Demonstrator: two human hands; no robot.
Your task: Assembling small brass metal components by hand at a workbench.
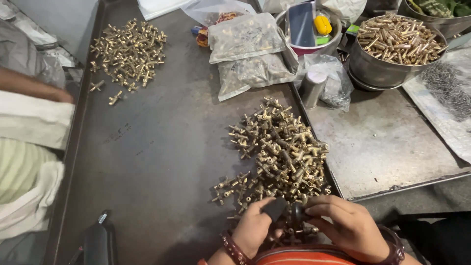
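Observation:
My left hand [255,226] and my right hand [346,223] meet at the near edge of a dark metal tray [157,157]. Together they grip a small brass fitting with a dark knob [294,216]; a black cover sits on my left thumb. Just beyond my fingers lies a big heap of brass valve fittings [279,152], touching my fingertips. A second, smaller heap of the same brass fittings [128,53] lies at the tray's far left.
Clear plastic bags of small parts [248,49] lie at the tray's far side. A steel bowl of brass tubes [392,44] and a small steel cup [312,88] stand on a second tray [392,142] at right. Another person's arm [29,86] rests at left.

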